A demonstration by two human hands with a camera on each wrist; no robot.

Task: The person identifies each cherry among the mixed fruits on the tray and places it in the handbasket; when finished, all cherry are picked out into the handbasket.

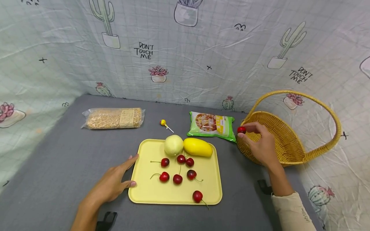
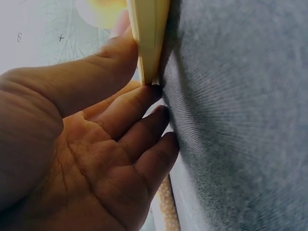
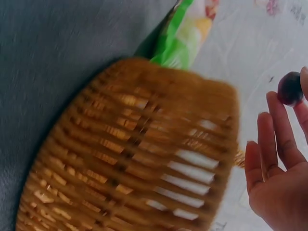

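Note:
In the head view my right hand [image 1: 261, 144] pinches a dark red cherry [image 1: 241, 130] between thumb and index finger, at the left rim of a wicker basket [image 1: 289, 142]. The right wrist view shows the same cherry [image 3: 290, 89] at the fingertips, beside the basket's woven side [image 3: 130, 144]. My left hand [image 1: 111, 183] rests at the left edge of a yellow tray [image 1: 156, 195], fingers fairly straight, thumb on the rim. Several stemmed cherries [image 1: 177, 179] lie on the tray, below a pale green round fruit [image 1: 173, 145] and a yellow mango-like fruit [image 1: 198, 147].
Behind the tray lie a clear bag of tan kernels [image 1: 107, 119], a lollipop [image 1: 163, 123] and a green-and-white food packet [image 1: 211, 124], close to the basket. The basket's tall handle [image 1: 300, 93] arches above it. A cactus-print cloth [image 1: 185, 57] hangs behind the grey tabletop [image 1: 72, 160].

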